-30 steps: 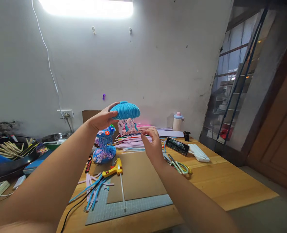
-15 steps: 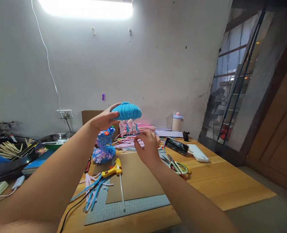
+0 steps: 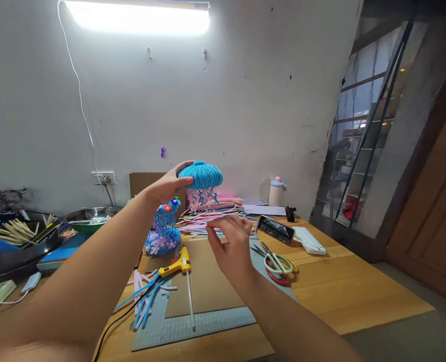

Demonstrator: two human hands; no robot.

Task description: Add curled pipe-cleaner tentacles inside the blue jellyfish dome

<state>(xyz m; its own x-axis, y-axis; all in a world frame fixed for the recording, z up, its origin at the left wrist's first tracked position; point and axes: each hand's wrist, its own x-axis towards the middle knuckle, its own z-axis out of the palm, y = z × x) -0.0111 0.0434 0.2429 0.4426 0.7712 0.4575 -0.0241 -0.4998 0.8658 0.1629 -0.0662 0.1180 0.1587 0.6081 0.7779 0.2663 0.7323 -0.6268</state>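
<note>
A blue ribbed dome [image 3: 205, 175] with pink and blue curly strands hanging beneath is held up by my left hand [image 3: 173, 183], its thumb on the near side and fingers behind. My right hand [image 3: 231, 236] is raised below and to the right, thumb and forefinger pinched together; whatever is between the tips is too small to make out. Under my left wrist stands a blue piece with flowers on its base [image 3: 162, 241]. A yellow glue gun [image 3: 180, 262] lies on brown cardboard [image 3: 208, 281].
Scissors [image 3: 277, 264], a phone [image 3: 275, 229] and a white power bank [image 3: 309, 240] lie at the right. Pink and lilac strips [image 3: 200, 223] are piled at the back, near a bottle [image 3: 276, 192]. Cut strips [image 3: 143, 299] lie left on the cutting mat [image 3: 208, 322].
My right hand has dropped away from the hanging strands. The dome stays in my left hand. The whole view has shifted slightly.
</note>
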